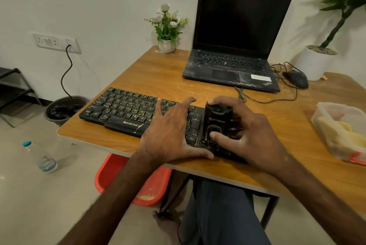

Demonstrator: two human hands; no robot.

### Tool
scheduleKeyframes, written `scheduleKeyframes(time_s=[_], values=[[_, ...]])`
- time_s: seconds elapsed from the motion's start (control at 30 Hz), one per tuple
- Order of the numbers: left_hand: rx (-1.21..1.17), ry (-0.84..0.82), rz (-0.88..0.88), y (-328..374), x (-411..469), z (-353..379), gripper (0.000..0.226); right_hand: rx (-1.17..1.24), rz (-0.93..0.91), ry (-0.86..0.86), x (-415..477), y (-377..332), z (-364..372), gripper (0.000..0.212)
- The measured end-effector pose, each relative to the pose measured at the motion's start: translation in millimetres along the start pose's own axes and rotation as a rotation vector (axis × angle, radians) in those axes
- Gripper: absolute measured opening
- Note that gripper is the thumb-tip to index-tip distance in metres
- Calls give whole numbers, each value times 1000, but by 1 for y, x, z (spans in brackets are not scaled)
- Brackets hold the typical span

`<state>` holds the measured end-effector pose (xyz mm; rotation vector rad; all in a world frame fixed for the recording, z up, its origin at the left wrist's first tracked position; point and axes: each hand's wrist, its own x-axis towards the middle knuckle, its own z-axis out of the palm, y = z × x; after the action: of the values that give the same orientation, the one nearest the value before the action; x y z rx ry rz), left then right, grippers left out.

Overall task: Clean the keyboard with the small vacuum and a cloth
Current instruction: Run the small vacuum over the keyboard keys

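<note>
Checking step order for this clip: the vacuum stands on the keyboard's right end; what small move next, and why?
Probably slide the small vacuum leftward: the right hand grips it upright on the keyboard at its right end, the left hand lies flat on the keys, and most keys lie to its left.

Keyboard [126, 108]: black, yellow-lettered keys, flat, lying diagonally at frame centre. Small vacuum [216, 120]: black, cylindrical, upright on keyboard's right end.

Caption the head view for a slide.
Left hand rests flat on the black keyboard while the right hand grips the small vacuum upright on its right end.
</note>
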<state>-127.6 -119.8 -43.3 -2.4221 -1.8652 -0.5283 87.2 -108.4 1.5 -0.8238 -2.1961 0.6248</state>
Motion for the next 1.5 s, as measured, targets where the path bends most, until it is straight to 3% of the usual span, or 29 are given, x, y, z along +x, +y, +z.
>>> scheduleKeyframes(time_s=[0.37,0.47,0.63,0.93,1.03,1.13,1.5], values=[[-1,-13,-3,0,0,-2,135,291,254,37,-10,10,3,66],[0,-16,-3,1,0,-3,135,312,336,2,-9,12,4,55],[-18,-26,-5,2,-1,-4,134,198,287,81,-4,7,2,44],[-19,-10,8,1,0,-1,134,281,279,145,1,8,-1,55],[4,-20,2,2,0,-1,135,425,305,196,3,10,0,64],[12,-23,-3,2,-1,-1,136,490,296,179,3,12,1,72],[-1,-30,-9,1,1,-2,136,448,205,155,1,9,3,66]])
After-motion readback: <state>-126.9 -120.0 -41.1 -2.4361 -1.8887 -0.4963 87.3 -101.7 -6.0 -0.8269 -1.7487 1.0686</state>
